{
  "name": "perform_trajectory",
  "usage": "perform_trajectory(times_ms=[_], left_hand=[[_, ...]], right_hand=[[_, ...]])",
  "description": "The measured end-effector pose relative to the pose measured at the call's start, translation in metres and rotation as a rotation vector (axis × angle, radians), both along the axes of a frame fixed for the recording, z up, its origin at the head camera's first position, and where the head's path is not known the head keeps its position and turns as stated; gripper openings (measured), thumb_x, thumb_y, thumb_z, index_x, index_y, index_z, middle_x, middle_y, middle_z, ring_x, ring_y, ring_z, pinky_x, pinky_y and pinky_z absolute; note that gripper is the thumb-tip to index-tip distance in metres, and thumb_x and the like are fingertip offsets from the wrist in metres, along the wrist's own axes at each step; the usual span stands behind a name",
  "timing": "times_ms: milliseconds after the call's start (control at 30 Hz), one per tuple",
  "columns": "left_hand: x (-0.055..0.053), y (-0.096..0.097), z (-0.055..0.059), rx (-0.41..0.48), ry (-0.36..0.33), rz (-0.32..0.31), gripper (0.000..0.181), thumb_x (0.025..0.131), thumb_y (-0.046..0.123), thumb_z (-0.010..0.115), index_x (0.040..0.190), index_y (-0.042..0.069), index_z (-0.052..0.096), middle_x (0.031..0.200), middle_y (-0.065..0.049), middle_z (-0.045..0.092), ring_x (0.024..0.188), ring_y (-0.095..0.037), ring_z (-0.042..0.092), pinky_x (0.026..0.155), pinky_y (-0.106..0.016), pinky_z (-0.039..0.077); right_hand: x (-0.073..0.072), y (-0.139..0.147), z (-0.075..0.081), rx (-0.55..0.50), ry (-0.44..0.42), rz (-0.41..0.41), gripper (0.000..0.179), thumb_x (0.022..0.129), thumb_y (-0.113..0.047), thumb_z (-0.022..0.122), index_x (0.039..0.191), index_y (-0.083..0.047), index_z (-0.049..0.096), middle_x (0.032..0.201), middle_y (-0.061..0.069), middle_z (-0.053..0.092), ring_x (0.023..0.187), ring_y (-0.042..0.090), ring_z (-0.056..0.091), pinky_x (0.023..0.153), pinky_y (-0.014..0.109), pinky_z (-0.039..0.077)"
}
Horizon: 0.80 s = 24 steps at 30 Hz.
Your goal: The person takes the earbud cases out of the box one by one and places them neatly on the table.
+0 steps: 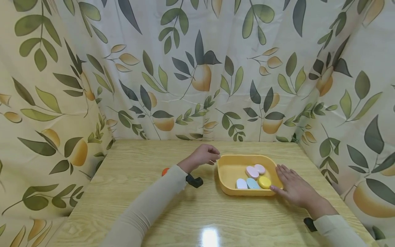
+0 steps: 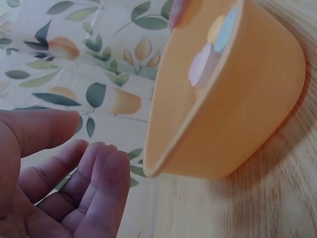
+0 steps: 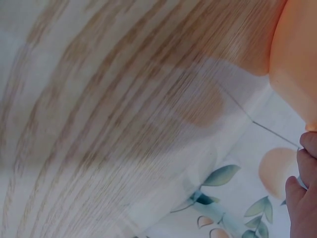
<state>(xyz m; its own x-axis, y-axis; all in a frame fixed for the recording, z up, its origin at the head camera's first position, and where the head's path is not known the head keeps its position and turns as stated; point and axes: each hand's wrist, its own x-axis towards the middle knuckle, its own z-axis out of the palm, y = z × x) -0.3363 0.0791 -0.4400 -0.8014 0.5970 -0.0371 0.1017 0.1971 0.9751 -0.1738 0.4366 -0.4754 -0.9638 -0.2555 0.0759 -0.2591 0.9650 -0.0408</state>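
Note:
A yellow-orange plastic bin (image 1: 240,192) stands on the table. Inside lie smooth rounded pieces: two pink ones (image 1: 252,172), a pale lavender one (image 1: 241,184), a light blue one (image 1: 252,183) and a yellow one (image 1: 264,182); their exact kind cannot be told. Just beyond the bin's left rim hovers my left hand (image 1: 203,155), fingers loosely bent. The left wrist view shows a gap between thumb and fingers (image 2: 106,183), with nothing held. My right hand (image 1: 294,187) rests along the bin's right rim, fingers mostly straight, thumb at the front right corner.
An orange object (image 1: 165,171) is partly hidden behind my left sleeve. Wood-grain tabletop (image 1: 123,185) extends around the bin. Curtains with a leaf-and-fruit print (image 1: 197,85) enclose the table at the back and both sides.

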Motion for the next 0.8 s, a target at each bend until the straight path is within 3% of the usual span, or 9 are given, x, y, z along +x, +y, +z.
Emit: perform_trajectory(times_ms=[133, 467, 800], left_hand=[[0.001, 0.004, -0.002, -0.003, 0.005, -0.007, 0.019, 0.091, 0.010, 0.070, 0.106, -0.002, 0.066, 0.092, -0.010, 0.066, 0.086, -0.030, 0.066, 0.072, -0.035, 0.059], [0.004, 0.017, -0.002, -0.003, -0.016, -0.022, 0.020, 0.091, 0.010, 0.069, 0.107, -0.001, 0.066, 0.092, -0.008, 0.066, 0.099, -0.042, 0.062, 0.072, -0.035, 0.059], [0.008, 0.031, -0.006, 0.001, -0.028, -0.031, 0.017, 0.090, 0.009, 0.071, 0.103, 0.000, 0.066, 0.090, -0.007, 0.066, 0.088, -0.033, 0.065, 0.068, -0.032, 0.058]], right_hand=[[0.000, -0.001, 0.000, -0.006, 0.001, 0.001, 0.086, 0.099, -0.054, 0.045, 0.146, 0.014, 0.024, 0.152, 0.032, 0.023, 0.140, 0.047, 0.018, 0.115, 0.056, 0.011], [0.000, 0.000, 0.003, -0.002, -0.008, -0.004, 0.086, 0.099, -0.055, 0.045, 0.146, 0.014, 0.024, 0.152, 0.032, 0.022, 0.140, 0.048, 0.018, 0.115, 0.057, 0.012], [0.000, -0.002, 0.003, 0.004, -0.016, -0.005, 0.086, 0.099, -0.055, 0.044, 0.146, 0.014, 0.024, 0.152, 0.032, 0.022, 0.140, 0.047, 0.018, 0.116, 0.054, 0.007]])
